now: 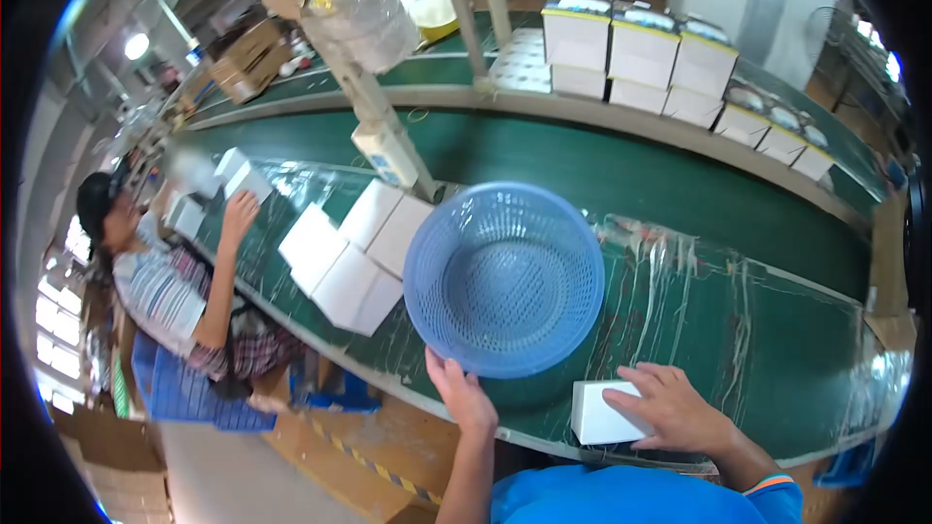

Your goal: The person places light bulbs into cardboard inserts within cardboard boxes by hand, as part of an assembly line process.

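My left hand [464, 394] grips the near rim of an empty blue plastic basket [505, 277] and holds it tilted up over the green conveyor belt [738, 330]. My right hand [675, 409] rests flat on a small white box [600, 414] lying at the belt's near edge, fingers spread over its top. The basket's inside faces me and nothing is in it.
Several white boxes [351, 257] lie in a cluster on the belt left of the basket. A co-worker [175, 281] sits at the left with a hand on the belt. Stacked white cartons [641, 53] line the far side. A wrapped pole [374, 87] rises behind the basket.
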`<move>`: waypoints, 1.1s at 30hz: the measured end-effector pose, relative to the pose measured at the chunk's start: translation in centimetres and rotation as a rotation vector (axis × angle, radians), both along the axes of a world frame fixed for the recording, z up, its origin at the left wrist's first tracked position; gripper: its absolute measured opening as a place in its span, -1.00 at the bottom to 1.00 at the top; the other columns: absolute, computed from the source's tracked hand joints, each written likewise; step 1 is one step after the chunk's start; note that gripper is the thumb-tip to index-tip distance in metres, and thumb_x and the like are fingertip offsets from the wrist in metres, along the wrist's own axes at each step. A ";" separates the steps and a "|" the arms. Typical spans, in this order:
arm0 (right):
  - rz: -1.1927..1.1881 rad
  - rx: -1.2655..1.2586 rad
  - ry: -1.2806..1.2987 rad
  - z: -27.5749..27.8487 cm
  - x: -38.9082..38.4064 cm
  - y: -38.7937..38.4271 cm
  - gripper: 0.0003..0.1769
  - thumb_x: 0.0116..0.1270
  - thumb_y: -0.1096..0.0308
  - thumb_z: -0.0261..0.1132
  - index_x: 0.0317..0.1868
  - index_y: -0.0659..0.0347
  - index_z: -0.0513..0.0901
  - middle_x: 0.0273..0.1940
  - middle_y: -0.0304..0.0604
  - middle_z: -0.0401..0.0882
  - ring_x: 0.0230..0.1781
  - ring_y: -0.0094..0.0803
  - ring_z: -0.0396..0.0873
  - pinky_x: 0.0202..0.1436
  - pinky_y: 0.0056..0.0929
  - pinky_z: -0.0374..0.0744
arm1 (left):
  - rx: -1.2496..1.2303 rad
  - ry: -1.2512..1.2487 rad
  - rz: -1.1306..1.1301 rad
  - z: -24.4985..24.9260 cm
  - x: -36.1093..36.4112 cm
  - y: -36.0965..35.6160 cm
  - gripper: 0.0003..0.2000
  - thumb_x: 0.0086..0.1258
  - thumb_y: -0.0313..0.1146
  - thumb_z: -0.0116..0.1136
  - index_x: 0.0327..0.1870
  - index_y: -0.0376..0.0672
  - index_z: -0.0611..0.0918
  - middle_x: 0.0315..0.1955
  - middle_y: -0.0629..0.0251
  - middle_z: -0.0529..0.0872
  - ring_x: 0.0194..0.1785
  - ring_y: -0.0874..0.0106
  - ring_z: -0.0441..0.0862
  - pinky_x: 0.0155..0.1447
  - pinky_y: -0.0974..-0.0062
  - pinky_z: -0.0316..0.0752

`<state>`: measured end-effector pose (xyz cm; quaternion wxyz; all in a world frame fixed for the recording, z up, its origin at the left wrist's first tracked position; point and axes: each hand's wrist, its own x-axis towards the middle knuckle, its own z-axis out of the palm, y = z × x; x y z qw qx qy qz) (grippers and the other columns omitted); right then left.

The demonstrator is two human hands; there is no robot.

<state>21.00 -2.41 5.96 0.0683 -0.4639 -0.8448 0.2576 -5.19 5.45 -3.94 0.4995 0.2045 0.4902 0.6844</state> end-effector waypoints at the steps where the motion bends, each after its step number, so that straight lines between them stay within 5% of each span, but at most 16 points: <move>1: -0.009 0.029 -0.004 -0.8 0.5 -0.6 -0.06 -0.12 0.10 0.54 0.34 0.09 0.40 0.24 0.17 0.37 0.24 0.09 0.34 0.25 -0.03 0.32 | -0.006 0.072 0.077 0.3 1.5 -1.2 -0.50 0.49 -0.47 -0.24 0.44 -0.28 0.12 0.38 0.14 0.22 0.35 0.32 0.29 0.35 0.32 0.26; 2: -0.043 0.060 0.107 -1.6 0.9 -1.3 -0.11 -0.14 0.15 0.53 0.30 0.05 0.45 0.21 0.15 0.40 0.15 0.05 0.41 0.14 -0.06 0.39 | -0.011 0.138 0.136 0.2 2.9 -2.9 -0.50 0.47 -0.50 -0.26 0.44 -0.28 0.12 0.38 0.14 0.19 0.35 0.32 0.27 0.34 0.31 0.27; 3: -0.023 0.110 0.129 -2.2 1.2 -1.7 -0.13 -0.16 0.16 0.52 0.28 0.06 0.48 0.18 0.14 0.41 0.10 0.04 0.43 0.11 -0.07 0.39 | 0.027 0.397 0.111 -1.0 3.5 -4.9 -0.43 0.46 -0.28 -0.12 0.45 -0.24 0.11 0.39 0.14 0.18 0.36 0.29 0.25 0.33 0.28 0.20; 5: -0.026 0.209 0.199 -3.0 1.7 -1.7 -0.15 -0.23 0.17 0.51 0.22 0.09 0.54 0.14 0.12 0.44 0.02 0.01 0.46 0.05 -0.12 0.42 | 0.380 0.650 -0.001 -3.0 4.6 -8.3 -0.28 0.32 -0.14 0.08 0.42 -0.32 0.12 0.36 0.11 0.21 0.35 0.25 0.25 0.34 0.25 0.19; 8: -0.207 0.294 0.281 -2.5 1.9 -3.0 -0.17 -0.23 0.19 0.49 0.18 0.18 0.54 0.13 0.11 0.44 0.02 0.01 0.45 0.11 -0.13 0.42 | 0.486 0.995 -0.484 -3.1 5.5 -12.4 0.01 0.07 -0.02 0.35 0.45 -0.34 0.05 0.35 0.03 0.17 0.38 0.16 0.20 0.38 0.18 0.14; 14: -0.189 0.291 0.326 -0.5 0.8 -5.9 -0.18 -0.24 0.19 0.50 0.17 0.18 0.56 0.15 0.10 0.44 0.07 0.02 0.43 0.20 -0.15 0.40 | 0.592 1.049 -0.630 -0.9 3.7 -11.0 0.15 -0.09 -0.11 0.55 0.47 -0.36 0.01 0.42 -0.15 0.09 0.48 -0.03 0.07 0.46 0.07 0.04; 17: -0.156 0.268 0.306 -0.5 -1.1 -7.2 -0.19 -0.23 0.18 0.51 0.17 0.16 0.58 0.16 0.10 0.44 0.08 0.02 0.43 0.22 -0.15 0.39 | 0.584 0.908 -0.963 -0.3 2.4 -10.0 0.19 -0.18 -0.14 0.60 0.48 -0.32 0.03 0.36 -0.10 0.22 0.42 -0.01 0.21 0.44 0.11 0.12; 26: -0.216 0.183 0.034 -0.1 -0.6 -9.3 -0.26 -0.01 0.21 0.43 0.26 0.17 0.50 0.25 0.17 0.42 0.25 0.05 0.39 0.33 -0.08 0.32 | 0.738 0.841 -0.955 -2.4 4.1 -9.7 0.18 -0.24 -0.22 0.63 0.48 -0.25 0.11 0.33 -0.04 0.28 0.40 0.02 0.23 0.47 0.20 0.13; 33: -0.253 0.061 0.129 2.2 -0.4 -8.2 -0.21 -0.04 0.32 0.40 0.29 0.22 0.44 0.17 0.15 0.51 0.11 0.04 0.53 0.23 -0.18 0.47 | 0.741 0.877 -1.035 -0.8 5.2 -9.3 0.13 -0.23 -0.29 0.61 0.48 -0.20 0.14 0.31 0.00 0.30 0.35 0.03 0.26 0.44 0.18 0.17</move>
